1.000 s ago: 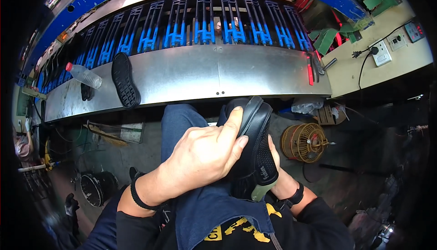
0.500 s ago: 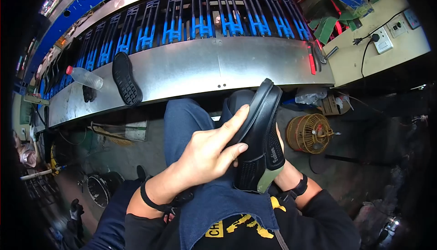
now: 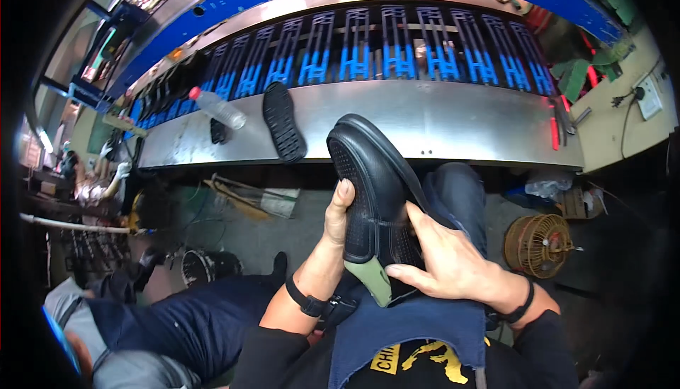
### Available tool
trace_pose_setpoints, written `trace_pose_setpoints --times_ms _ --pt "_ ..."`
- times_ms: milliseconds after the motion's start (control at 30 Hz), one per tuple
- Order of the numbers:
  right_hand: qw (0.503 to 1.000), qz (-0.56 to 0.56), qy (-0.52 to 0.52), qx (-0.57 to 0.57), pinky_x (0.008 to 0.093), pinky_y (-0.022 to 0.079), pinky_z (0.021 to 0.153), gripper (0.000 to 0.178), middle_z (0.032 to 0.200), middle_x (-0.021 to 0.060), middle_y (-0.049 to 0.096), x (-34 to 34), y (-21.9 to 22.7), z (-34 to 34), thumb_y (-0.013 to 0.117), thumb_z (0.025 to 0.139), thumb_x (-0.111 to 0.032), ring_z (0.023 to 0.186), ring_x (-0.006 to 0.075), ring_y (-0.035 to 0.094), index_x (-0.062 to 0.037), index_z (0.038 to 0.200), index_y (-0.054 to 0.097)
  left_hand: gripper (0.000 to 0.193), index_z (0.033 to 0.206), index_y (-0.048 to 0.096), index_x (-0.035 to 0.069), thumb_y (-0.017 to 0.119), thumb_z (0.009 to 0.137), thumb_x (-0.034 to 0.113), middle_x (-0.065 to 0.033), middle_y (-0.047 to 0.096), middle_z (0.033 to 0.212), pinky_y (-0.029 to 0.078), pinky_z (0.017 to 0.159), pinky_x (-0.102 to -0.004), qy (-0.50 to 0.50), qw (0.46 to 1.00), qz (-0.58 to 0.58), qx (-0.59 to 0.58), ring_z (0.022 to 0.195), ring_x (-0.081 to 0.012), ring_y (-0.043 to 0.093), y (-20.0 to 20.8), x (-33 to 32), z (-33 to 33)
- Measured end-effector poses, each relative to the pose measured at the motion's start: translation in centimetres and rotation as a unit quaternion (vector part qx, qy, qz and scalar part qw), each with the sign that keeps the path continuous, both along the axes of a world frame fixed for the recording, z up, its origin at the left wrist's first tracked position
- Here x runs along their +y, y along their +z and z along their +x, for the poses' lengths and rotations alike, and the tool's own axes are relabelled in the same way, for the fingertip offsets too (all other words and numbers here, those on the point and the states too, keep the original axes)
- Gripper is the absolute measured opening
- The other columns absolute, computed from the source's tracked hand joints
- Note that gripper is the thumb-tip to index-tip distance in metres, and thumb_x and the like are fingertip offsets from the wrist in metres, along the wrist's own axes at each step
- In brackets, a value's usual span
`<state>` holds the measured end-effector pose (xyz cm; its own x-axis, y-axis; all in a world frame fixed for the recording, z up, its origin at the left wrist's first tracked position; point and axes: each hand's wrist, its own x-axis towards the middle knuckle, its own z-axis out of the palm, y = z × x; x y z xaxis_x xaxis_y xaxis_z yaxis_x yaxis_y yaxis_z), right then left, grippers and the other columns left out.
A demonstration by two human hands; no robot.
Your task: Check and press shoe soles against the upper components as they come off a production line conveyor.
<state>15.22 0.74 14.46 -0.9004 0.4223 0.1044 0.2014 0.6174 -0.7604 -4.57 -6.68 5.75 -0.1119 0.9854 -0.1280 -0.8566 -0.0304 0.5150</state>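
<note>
A black shoe (image 3: 368, 191) with a perforated upper and a pale green heel patch is held over my lap, toe pointing away. Its black outsole (image 3: 386, 148) lies along the right side of the upper. My left hand (image 3: 334, 222) grips the shoe's left side, the thumb on the perforated part and the other fingers hidden beneath. At the right side, my right hand (image 3: 453, 261) holds the shoe near the heel, fingers against the sole's edge and thumb beside the green patch. Another black outsole (image 3: 283, 123) lies tread up on the metal bench.
Behind the metal bench (image 3: 368, 120) stands a row of blue racks (image 3: 354, 63). A plastic bottle (image 3: 223, 111) with a red cap lies at left. A wicker cage (image 3: 537, 246) sits on the floor at right, a bucket (image 3: 205, 265) at left. Another person (image 3: 163, 332) is close at lower left.
The shoe has been turned so its sole, earlier on the left side, faces right. My left hand has moved from sole to upper; my right hand now shows at the sole. The view has shifted left.
</note>
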Motion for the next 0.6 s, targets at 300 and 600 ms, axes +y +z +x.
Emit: trace_pose_setpoints --times_ms 300,600 --pt "0.998 0.011 0.039 0.051 0.0365 0.052 0.056 0.061 0.070 0.0106 0.063 5.0 2.2 -2.4 0.076 0.086 -0.031 0.058 0.0271 0.065 0.0010 0.129 0.048 0.103 0.147 0.036 0.001 0.071 0.077 0.068 -0.0143 0.051 0.139 0.046 0.108 -0.0396 -0.005 0.994 0.017 0.104 0.126 -0.0263 0.055 1.7 -1.8 2.4" --pt "0.996 -0.040 0.054 0.051 0.0421 0.053 0.061 0.047 0.076 0.0177 0.066 4.6 -0.3 -1.2 0.059 0.091 -0.015 0.066 0.0370 0.067 0.0007 0.132 0.044 0.098 0.148 0.030 0.000 0.084 0.075 0.037 -0.0122 0.047 0.135 0.036 0.110 -0.0370 0.089 0.902 -0.008 0.421 0.126 -0.0221 0.047 3.3 -0.8 1.3"
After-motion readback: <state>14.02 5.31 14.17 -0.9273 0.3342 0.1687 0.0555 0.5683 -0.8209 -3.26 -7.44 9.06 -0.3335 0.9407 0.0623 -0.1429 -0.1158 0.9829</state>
